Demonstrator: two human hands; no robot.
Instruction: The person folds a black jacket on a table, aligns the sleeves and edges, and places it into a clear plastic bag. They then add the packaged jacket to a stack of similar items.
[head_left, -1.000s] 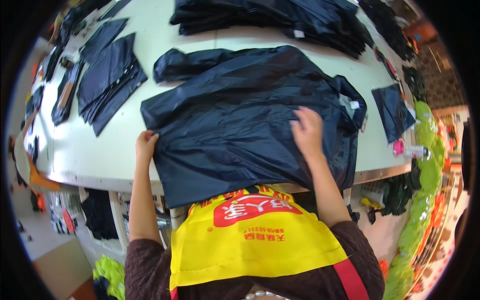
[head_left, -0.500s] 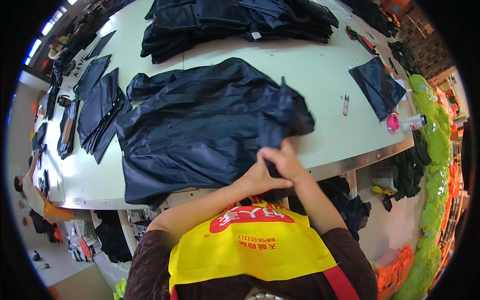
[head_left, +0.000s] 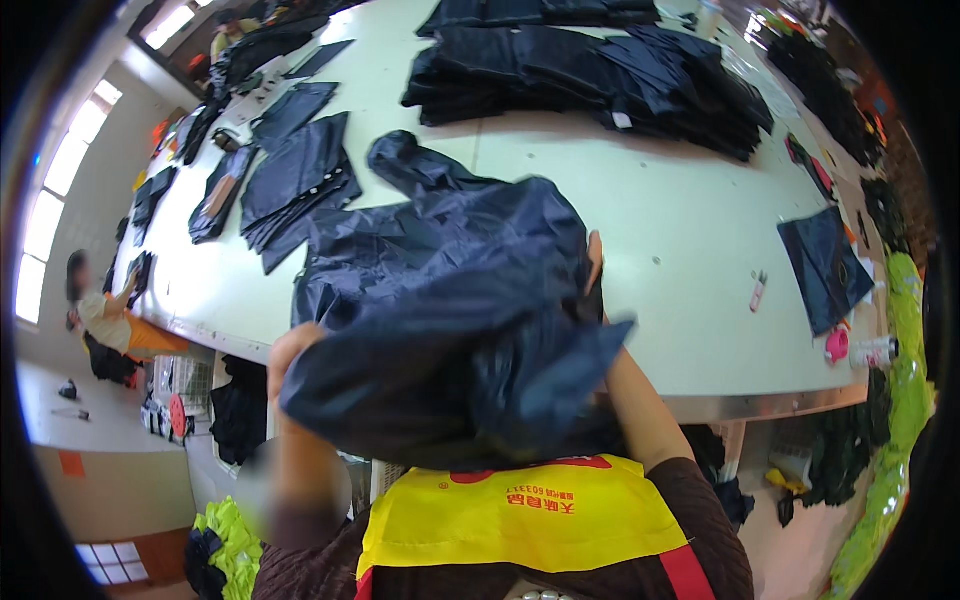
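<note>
A glossy dark navy jacket (head_left: pixel 440 235) lies rumpled on the white table in front of me, a sleeve (head_left: pixel 405 165) stretching from its far side. Its near part is lifted and folds over toward my body, blurred by motion. At the near left corner of the cloth, my left hand (head_left: pixel 294 352) is closed around the edge. My right hand (head_left: pixel 595 262) is at the jacket's right side. Only some of its fingers show there, pressed against the cloth; a flap of fabric covers the wrist.
Stacked dark garments (head_left: pixel 590 80) stand at the table's far side. Dark cut panels (head_left: pixel 300 180) lie to the left. Thread snips (head_left: pixel 759 292), a dark pouch-like piece (head_left: pixel 825 270), a pink item (head_left: pixel 837 346) and a bottle (head_left: pixel 874 351) sit at right. Another person (head_left: pixel 110 315) works at far left.
My hands, close together at the jacket's near right before, are now apart, the left at the near left corner and the right farther forward. The near part of the jacket has been lifted.
</note>
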